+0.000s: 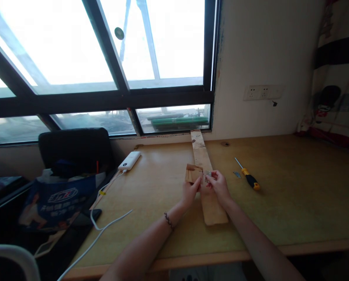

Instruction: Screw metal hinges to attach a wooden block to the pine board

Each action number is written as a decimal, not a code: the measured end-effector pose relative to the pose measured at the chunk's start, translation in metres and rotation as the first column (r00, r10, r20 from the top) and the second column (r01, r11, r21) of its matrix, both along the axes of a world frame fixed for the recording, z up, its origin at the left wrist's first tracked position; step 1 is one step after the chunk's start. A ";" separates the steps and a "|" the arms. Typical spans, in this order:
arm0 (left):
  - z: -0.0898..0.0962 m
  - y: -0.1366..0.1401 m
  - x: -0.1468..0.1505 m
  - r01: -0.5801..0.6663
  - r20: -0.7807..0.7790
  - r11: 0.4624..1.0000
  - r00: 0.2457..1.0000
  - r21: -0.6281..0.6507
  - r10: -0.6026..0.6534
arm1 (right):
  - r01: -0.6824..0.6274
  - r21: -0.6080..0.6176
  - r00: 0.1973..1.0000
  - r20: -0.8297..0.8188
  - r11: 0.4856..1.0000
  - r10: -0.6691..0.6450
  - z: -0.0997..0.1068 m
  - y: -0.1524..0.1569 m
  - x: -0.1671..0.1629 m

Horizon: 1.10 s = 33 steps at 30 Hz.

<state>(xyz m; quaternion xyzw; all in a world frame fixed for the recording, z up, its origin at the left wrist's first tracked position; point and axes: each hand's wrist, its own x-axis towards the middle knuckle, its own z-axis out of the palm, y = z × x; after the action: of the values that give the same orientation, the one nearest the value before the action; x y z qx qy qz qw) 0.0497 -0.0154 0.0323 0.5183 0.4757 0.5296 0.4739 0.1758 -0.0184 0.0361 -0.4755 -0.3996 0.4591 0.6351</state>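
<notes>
My left hand (pixel 191 192) is closed on a short wooden block (pixel 193 172), holding it over a long wooden board (pixel 214 208). Close beside it, my right hand (pixel 219 188) pinches a small silvery metal piece that looks like a hinge (pixel 209 175), near the block's right end. Whether hinge and block touch is too small to tell. The board lies lengthwise on the desk beneath both hands. To the right rest several screws (pixel 237 174) and a screwdriver (pixel 250 179) with a yellow and black handle.
On the desk's (pixel 294 195) left edge lies a white power bank (pixel 130 160) with a white cable (pixel 111 224) trailing forward. A black chair (pixel 75 144) with a blue bag (pixel 60 199) stands at the left. Behind are a window and a wall socket (pixel 264 92).
</notes>
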 end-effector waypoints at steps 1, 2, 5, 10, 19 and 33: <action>-0.001 0.004 -0.002 -0.017 0.022 1.000 1.000 0.008 0.017 | 0.036 -0.001 0.999 -0.011 0.999 -0.036 0.001 0.000 0.001; -0.003 0.009 -0.005 -0.034 0.046 0.999 0.998 0.017 0.033 | 0.072 -0.003 0.997 -0.023 0.997 -0.072 0.002 0.001 0.003; -0.011 0.028 -0.016 -0.079 0.123 0.997 0.989 -0.002 0.079 | 0.154 -0.025 0.986 -0.061 0.988 -0.156 0.004 0.003 0.007; -0.026 0.066 -0.022 -0.149 0.286 0.975 0.939 -0.167 0.192 | 0.138 -0.039 0.985 -0.097 0.990 -0.141 0.006 0.004 0.010; -0.033 0.098 0.007 -0.047 0.620 0.965 0.758 -0.257 0.202 | 0.104 -0.023 0.989 -0.105 0.994 -0.106 0.012 0.000 0.010; -0.039 0.108 0.003 0.162 0.688 0.950 0.722 -0.269 0.072 | 0.032 -0.032 0.995 0.100 0.999 -0.028 0.011 0.087 0.002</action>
<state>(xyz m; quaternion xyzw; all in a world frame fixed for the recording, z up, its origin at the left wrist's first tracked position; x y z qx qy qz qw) 0.0531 0.0926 -0.0068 0.2144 0.3291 0.5910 0.7046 0.1776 0.0689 0.0474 -0.5144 -0.4159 0.4318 0.6131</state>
